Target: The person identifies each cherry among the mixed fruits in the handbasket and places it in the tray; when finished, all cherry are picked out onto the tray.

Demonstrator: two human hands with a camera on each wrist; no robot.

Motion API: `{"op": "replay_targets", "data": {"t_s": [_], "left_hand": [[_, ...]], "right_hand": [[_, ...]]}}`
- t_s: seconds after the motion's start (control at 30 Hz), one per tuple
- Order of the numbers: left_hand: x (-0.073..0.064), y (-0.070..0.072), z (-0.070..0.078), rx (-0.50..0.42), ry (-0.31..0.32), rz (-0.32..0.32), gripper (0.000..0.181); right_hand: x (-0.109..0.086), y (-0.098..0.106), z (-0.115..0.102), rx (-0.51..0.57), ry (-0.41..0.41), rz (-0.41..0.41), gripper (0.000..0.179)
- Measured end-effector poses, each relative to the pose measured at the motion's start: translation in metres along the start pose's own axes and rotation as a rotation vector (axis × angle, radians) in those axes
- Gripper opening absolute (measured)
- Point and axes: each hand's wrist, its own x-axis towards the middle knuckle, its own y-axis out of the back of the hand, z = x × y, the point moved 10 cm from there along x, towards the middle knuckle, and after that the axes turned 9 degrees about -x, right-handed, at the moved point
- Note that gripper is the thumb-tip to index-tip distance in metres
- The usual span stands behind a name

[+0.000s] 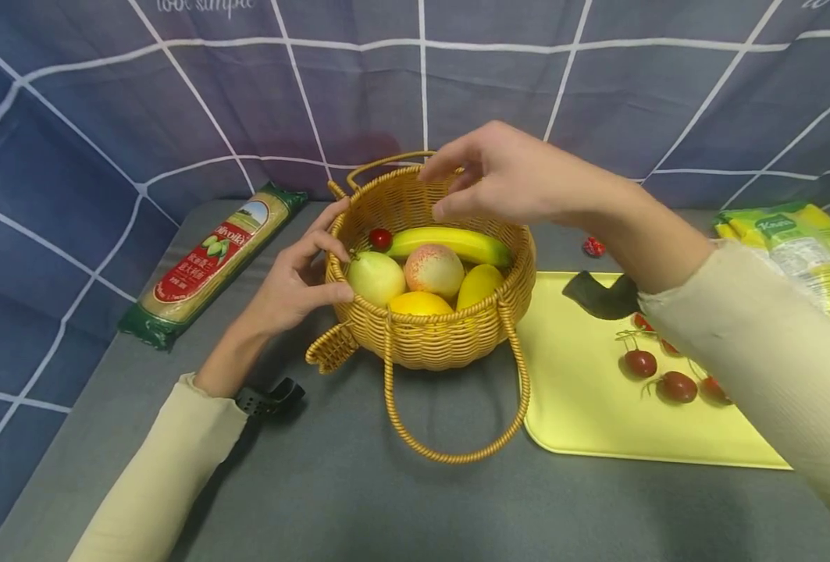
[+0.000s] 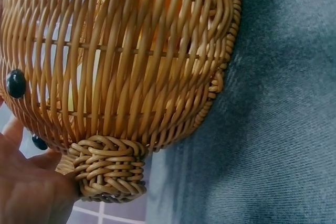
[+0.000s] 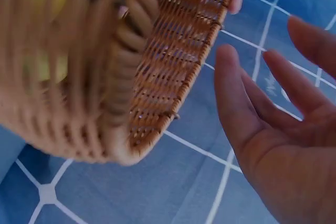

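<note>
A round wicker basket (image 1: pixel 429 343) stands on the grey cloth. Inside lie a banana (image 1: pixel 457 243), a peach (image 1: pixel 434 270), a pale green round fruit (image 1: pixel 375 279), a yellow fruit (image 1: pixel 422 304), a mango-like yellow fruit (image 1: pixel 481 286) and a red cherry (image 1: pixel 380 239). My left hand (image 1: pixel 295 277) holds the basket's left rim, fingers bent over the edge; in the left wrist view, the left hand (image 2: pixel 37 182) shows beside the woven wall. Above the back right rim hovers my right hand (image 1: pixel 492 176). From the right wrist view, the right hand (image 3: pixel 294 124) has spread fingers and holds nothing.
Right of the basket lies a yellow tray (image 1: pixel 576 406) bearing several red cherries (image 1: pixel 676 387). Behind it are a small red item (image 1: pixel 593 247) and a yellow-green Knorr packet (image 1: pixel 794 250). A pasta pack (image 1: pixel 211 261) lies at left. One basket handle (image 1: pixel 450 459) hangs forward onto the cloth.
</note>
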Motion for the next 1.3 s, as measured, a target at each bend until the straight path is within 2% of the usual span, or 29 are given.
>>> {"op": "replay_targets", "data": {"t_s": [0.2, 0.27, 0.37, 0.53, 0.63, 0.73, 1.07, 1.3], "left_hand": [[-0.001, 0.0, -0.001, -0.002, 0.005, 0.002, 0.059], [-0.001, 0.0, -0.002, 0.002, 0.008, 0.0, 0.059], [0.0, 0.0, -0.002, 0.008, 0.007, -0.001, 0.061], [0.0, 0.001, -0.002, 0.02, 0.004, 0.0, 0.061], [-0.001, 0.001, -0.002, 0.018, 0.007, -0.003, 0.06], [-0.001, 0.0, -0.001, 0.016, 0.006, 0.001, 0.059], [-0.001, -0.002, 0.001, 0.007, 0.009, 0.0, 0.057], [-0.002, -0.002, 0.0, 0.014, 0.015, -0.005, 0.059]], "right_hand": [[0.042, -0.027, -0.01, -0.225, 0.087, -0.235, 0.046], [0.053, -0.035, -0.012, -0.269, 0.097, -0.307, 0.048], [0.066, -0.045, -0.011, -0.261, 0.076, -0.397, 0.054], [0.08, -0.062, -0.004, -0.171, -0.005, -0.517, 0.057], [0.086, -0.073, 0.002, -0.125, -0.065, -0.56, 0.058], [0.09, -0.081, 0.006, -0.156, -0.088, -0.588, 0.056], [0.102, -0.103, 0.013, -0.13, -0.079, -0.582, 0.057], [0.101, -0.107, 0.02, -0.134, -0.105, -0.603, 0.057]]}}
